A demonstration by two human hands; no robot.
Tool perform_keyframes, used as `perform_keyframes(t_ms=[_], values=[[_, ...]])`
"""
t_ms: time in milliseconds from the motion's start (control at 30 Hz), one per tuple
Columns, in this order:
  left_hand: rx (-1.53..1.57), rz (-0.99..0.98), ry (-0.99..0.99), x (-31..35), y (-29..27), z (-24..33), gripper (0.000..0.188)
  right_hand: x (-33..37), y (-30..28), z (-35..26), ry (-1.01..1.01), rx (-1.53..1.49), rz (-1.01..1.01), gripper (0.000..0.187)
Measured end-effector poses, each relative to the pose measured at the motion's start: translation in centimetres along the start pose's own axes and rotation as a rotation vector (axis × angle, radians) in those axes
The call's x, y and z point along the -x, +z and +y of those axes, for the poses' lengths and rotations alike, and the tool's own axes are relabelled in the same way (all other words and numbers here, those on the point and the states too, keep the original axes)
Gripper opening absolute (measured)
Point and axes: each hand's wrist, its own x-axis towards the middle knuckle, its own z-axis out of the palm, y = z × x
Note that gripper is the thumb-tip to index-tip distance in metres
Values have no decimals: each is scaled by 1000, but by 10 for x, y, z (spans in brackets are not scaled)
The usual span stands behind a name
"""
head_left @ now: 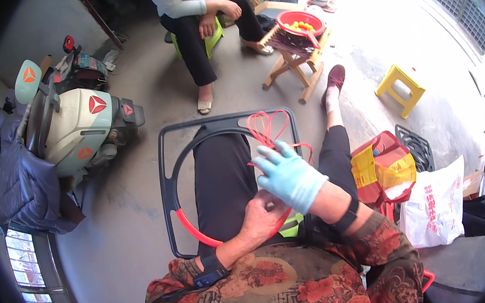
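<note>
A black frame (165, 178), rectangular outside with a round ring inside, lies across my lap. Red cord is wound closely round the near part of the ring, making a red wrapped section (192, 234). My bare left hand (262, 216) is closed on the ring at the near right, its fingertips partly hidden under the glove. In a light blue knitted glove, my right hand (290, 178) is just above, closed round a bundle of red cord (267, 128). Loose loops stick out beyond its fingers over the far right part of the frame.
Ahead, a person (194, 15) sits on a green stool beside a folding stool (296, 57) bearing a red basin (290, 17) of orange fruit. A scooter (75, 126) stands left. To the right are a yellow stool (400, 88), a red bag (377, 158) and a white bag (433, 205).
</note>
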Motion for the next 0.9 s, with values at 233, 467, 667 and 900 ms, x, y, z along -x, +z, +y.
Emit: perform_keyframes(t_ms=[233,467,667,900], values=[[466,-330,-303,-10,5,-21,10,78,-42,-13,249,-230,103,46],[679,-353,-237,-7,9,-15,6,97,-23,-45,263,-166,71,41],[606,-293,-171,-8,2,-2,11,93,-22,-42,370,-497,316,36],[712,-345,-442,-8,-2,-16,18,189,-35,-17,718,-2237,1081,46]])
